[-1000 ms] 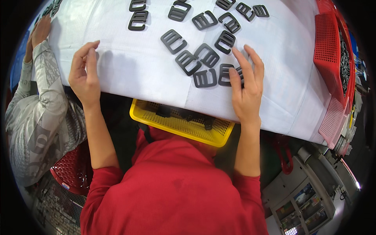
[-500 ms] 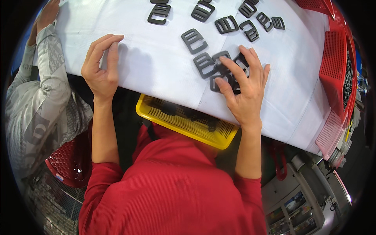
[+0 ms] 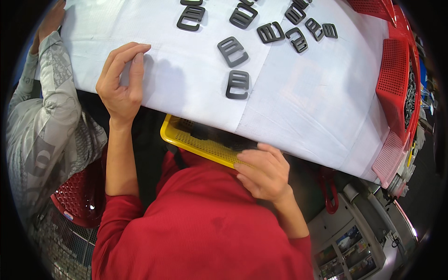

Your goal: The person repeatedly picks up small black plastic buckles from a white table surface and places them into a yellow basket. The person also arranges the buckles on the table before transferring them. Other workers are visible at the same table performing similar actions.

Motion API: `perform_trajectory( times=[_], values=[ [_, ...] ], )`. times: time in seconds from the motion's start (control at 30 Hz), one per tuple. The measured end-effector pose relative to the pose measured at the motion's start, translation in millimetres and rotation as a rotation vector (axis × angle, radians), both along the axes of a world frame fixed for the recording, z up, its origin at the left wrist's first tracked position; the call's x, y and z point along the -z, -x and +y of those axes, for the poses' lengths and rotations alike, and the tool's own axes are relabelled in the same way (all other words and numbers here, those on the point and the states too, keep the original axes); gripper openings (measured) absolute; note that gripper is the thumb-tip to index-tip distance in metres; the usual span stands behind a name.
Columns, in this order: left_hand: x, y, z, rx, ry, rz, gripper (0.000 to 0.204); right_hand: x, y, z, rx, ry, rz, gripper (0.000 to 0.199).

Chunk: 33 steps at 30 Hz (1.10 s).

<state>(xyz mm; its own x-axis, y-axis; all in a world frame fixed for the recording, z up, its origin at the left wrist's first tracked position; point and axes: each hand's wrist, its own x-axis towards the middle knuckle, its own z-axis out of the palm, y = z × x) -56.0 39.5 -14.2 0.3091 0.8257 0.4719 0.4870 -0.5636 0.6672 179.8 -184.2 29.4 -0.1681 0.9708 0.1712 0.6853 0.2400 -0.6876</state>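
Yellow perforated tray (image 3: 196, 142) sits under the right hand (image 3: 263, 172), fingers curled over its rim; left hand (image 3: 121, 81) rests half-open on the white table edge (image 3: 186, 93), holding nothing, 2 black buckles (image 3: 235, 65) just beyond.

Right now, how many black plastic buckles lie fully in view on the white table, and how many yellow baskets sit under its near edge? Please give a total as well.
Black plastic buckles fully in view on the white table: 9 (others are cut off at the top edge and not counted)
Yellow perforated basket: 1
Total: 10
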Motion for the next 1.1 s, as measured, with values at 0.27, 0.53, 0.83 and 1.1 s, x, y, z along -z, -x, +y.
perform_trajectory(
  times=[0.27, 0.53, 0.83, 1.1],
  values=[
    [-7.3, -2.7, -4.8, 0.034, 0.209, -0.089, 0.016, 0.8, -72.3, 105.4, 0.300, -0.238, -0.196, 0.023],
    [-4.5, -10.6, -7.3, 0.024, 0.164, -0.060, 0.014, 26.0, -75.6, 148.8, 0.398, -0.183, -0.264, 0.030],
    [-9.0, -13.9, -8.5, 0.043, 0.143, -0.046, 0.018, 18.9, -59.4, 134.2, 0.287, -0.132, -0.352, 0.040],
    [-7.9, -14.8, -12.3, 0.047, 0.130, -0.053, 0.019, 17.9, -23.7, 118.6, 0.251, -0.130, -0.217, 0.027]
  ],
)
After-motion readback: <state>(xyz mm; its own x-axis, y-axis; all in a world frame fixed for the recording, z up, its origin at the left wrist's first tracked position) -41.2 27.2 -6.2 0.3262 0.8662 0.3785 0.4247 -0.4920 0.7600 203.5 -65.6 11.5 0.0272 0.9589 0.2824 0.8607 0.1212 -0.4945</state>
